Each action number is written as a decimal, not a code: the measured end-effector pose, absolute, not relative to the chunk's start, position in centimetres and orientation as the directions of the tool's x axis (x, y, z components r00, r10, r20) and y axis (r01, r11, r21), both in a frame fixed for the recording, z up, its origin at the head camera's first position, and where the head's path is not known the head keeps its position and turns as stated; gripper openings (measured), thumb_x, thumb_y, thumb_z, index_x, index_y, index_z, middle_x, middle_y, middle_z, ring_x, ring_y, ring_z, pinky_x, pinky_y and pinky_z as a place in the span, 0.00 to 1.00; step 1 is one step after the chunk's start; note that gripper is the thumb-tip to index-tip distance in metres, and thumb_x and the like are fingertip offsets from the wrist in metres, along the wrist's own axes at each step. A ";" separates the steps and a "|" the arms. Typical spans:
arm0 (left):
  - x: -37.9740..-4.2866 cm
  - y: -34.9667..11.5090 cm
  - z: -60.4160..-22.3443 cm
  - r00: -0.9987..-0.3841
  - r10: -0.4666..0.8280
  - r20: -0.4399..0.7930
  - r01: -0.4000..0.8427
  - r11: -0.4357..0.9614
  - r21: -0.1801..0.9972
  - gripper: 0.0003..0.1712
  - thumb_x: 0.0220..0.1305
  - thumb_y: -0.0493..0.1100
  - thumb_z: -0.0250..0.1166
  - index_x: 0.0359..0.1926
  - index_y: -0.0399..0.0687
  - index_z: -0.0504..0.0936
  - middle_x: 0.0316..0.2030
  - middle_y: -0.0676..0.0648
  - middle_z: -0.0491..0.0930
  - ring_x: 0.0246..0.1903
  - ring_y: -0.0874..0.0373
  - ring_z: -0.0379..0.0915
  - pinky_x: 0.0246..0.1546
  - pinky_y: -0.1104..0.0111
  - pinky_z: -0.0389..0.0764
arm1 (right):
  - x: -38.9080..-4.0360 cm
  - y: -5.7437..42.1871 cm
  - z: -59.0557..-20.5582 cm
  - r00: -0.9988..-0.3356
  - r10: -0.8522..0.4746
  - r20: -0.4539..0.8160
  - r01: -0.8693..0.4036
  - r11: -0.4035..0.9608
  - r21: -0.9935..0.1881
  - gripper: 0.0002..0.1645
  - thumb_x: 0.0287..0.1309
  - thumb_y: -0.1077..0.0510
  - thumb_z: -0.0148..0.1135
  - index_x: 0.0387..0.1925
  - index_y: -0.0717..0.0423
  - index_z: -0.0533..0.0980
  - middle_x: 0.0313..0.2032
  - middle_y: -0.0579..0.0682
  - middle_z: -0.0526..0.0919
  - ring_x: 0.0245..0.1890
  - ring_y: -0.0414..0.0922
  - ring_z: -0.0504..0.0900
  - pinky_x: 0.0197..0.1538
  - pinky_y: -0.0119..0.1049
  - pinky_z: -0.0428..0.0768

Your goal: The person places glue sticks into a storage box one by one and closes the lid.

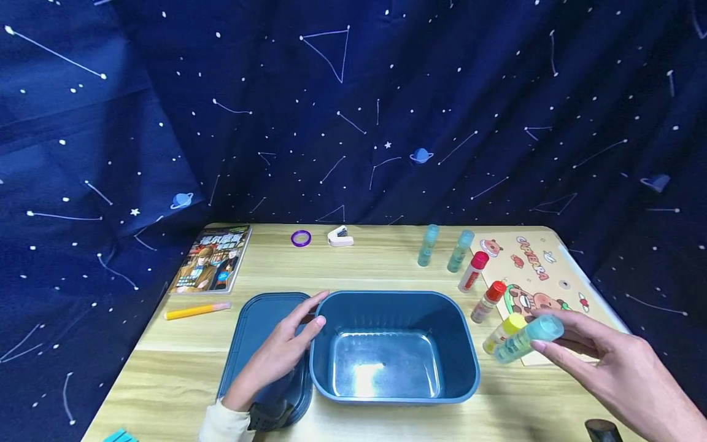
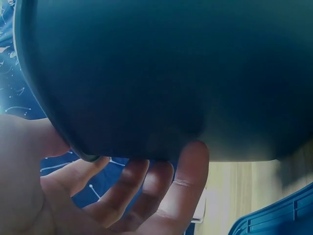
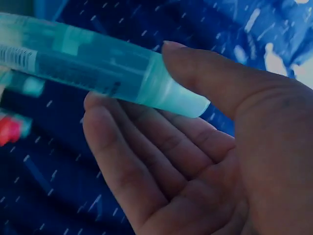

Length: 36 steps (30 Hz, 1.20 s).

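Observation:
My right hand (image 1: 613, 356) pinches a teal glue bottle (image 1: 521, 345) by its cap, thumb on one side and fingers on the other. In the right wrist view the bottle (image 3: 98, 63) tilts, a barcode label showing on its body. The bottle overlaps a yellow-capped bottle (image 1: 504, 332) in the head view. My left hand (image 1: 284, 344) rests at the left side of a dark blue plastic bin (image 1: 394, 400), with relaxed fingers against its outer wall (image 2: 146, 98). Beneath that forearm lies the bin's blue lid (image 1: 267, 313).
Two teal bottles (image 1: 428, 245), a pink-capped bottle (image 1: 473, 272) and a red-capped bottle (image 1: 488, 301) stand right of the bin, by a capybara-print board (image 1: 530, 245). A book (image 1: 212, 258), orange marker (image 1: 196, 310), purple ring (image 1: 301, 244) and white stapler (image 1: 339, 237) lie behind.

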State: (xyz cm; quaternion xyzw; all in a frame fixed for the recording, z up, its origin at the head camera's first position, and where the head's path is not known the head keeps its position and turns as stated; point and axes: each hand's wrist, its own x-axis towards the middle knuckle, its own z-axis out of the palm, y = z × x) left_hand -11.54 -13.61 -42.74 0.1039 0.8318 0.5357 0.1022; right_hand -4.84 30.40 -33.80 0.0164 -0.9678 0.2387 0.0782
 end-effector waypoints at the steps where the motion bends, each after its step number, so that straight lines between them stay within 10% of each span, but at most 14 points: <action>1: -11.6 -13.6 -42.8 -0.958 0.281 -0.058 0.063 0.404 0.913 0.29 0.81 0.52 0.54 0.78 0.66 0.65 0.74 0.48 0.69 0.65 0.46 0.72 0.42 0.66 0.83 | -5.1 30.0 -33.3 -0.981 -0.027 0.192 -0.113 0.883 -0.456 0.28 0.56 0.52 0.78 0.58 0.51 0.82 0.49 0.61 0.88 0.32 0.41 0.89 0.30 0.20 0.79; 10: -11.6 -13.5 -43.0 -0.961 0.271 -0.054 0.059 0.392 0.918 0.28 0.82 0.52 0.53 0.78 0.67 0.64 0.74 0.49 0.69 0.64 0.46 0.72 0.41 0.64 0.83 | -9.2 23.7 -29.4 -0.881 -0.441 0.169 -0.456 0.697 -0.553 0.20 0.60 0.51 0.75 0.53 0.33 0.81 0.44 0.32 0.88 0.43 0.28 0.87 0.42 0.26 0.85; 23: -11.7 -13.8 -43.3 -0.950 0.310 -0.030 0.092 0.371 0.924 0.29 0.82 0.54 0.51 0.79 0.67 0.62 0.76 0.48 0.66 0.66 0.43 0.71 0.43 0.64 0.82 | -15.2 14.5 -31.4 -0.672 -0.740 -0.030 -0.509 0.491 -0.707 0.18 0.64 0.56 0.72 0.54 0.53 0.82 0.46 0.45 0.89 0.45 0.37 0.89 0.50 0.33 0.87; 36: -11.5 -13.7 -43.2 -0.957 0.287 -0.031 0.085 0.384 0.919 0.28 0.83 0.52 0.50 0.79 0.65 0.63 0.77 0.50 0.66 0.69 0.44 0.69 0.57 0.50 0.80 | -17.2 10.4 -36.0 -0.615 -0.783 -0.091 -0.516 0.487 -0.705 0.12 0.62 0.64 0.72 0.47 0.55 0.83 0.38 0.43 0.85 0.35 0.33 0.81 0.44 0.27 0.84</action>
